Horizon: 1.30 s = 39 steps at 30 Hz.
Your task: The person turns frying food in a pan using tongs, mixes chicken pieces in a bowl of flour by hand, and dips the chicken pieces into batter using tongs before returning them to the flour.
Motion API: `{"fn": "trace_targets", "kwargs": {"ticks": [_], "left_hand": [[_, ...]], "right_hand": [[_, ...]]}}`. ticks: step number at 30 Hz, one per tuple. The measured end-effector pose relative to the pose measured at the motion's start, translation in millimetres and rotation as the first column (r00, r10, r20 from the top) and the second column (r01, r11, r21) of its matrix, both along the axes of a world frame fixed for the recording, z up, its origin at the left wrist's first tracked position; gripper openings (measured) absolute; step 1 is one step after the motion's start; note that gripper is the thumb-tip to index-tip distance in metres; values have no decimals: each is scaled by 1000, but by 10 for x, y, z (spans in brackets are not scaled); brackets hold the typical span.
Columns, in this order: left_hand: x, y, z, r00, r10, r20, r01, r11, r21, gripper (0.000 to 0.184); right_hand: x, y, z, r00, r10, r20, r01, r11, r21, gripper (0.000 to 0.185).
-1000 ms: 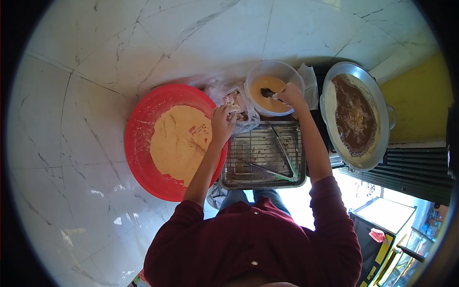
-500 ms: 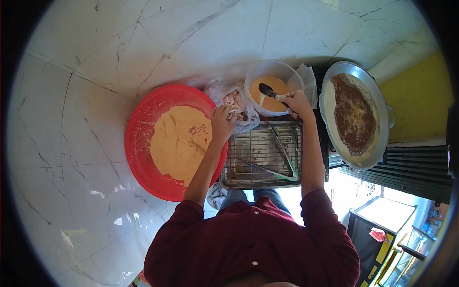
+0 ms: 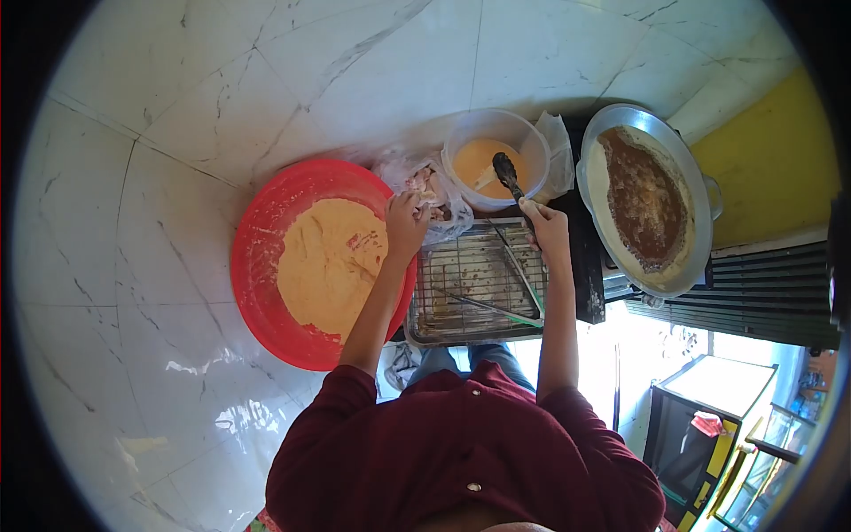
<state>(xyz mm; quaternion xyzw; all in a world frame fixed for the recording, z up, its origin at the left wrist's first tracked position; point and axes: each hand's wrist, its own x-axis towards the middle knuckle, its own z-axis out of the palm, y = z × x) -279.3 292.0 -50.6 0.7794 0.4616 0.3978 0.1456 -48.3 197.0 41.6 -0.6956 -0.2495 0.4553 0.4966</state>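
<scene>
The red basin, set against the tray's left edge, holds a broad, smoothed bed of pale orange powder; a clear plastic bag, by the tray's far left corner, holds pale, raw-looking pieces; the translucent tub, beyond the tray's far edge, holds a creamy orange liquid; the oval metal pan, past the tray's far right corner, holds brown liquid with froth along its margins.

The left hand reaches to the bag's near side, fingers bent and slightly parted; whether they grip the plastic or a piece, I cannot tell; the right hand has its fingers closed around the handle of a black-headed utensil, whose head lies over the tub's opening near its right side; its exact form is unclear, as is a pale streak beside it in the tub; the right forearm covers the tray's right edge and partly hides the joined end of the green-edged tongs.

These tongs are slim metal, spread in a V on the wire rack; the tray beneath is rectangular, metallic and stained; the bag is thin and crumpled.
</scene>
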Motion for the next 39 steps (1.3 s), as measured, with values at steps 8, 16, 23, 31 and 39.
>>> {"fn": "trace_targets", "kwargs": {"ticks": [8,16,23,31,39], "left_hand": [[-9,24,-82,1000,22,-17,-22,999,47,22],[-8,14,-66,1000,-4,3,4,998,68,19],[0,10,-75,1000,7,-11,-6,993,114,19],[1,6,-56,1000,14,-27,-11,994,106,20],[-15,17,-92,999,8,-36,-5,996,85,19]], "right_hand": [[-85,-249,-116,989,-142,-27,144,987,75,30],[-50,-380,-99,963,-166,-213,185,980,72,27],[-60,-382,-83,943,-173,-285,212,971,111,25],[-64,-361,-193,950,-172,-260,214,967,141,23],[-14,-363,-253,945,-187,-268,229,964,135,22]]}}
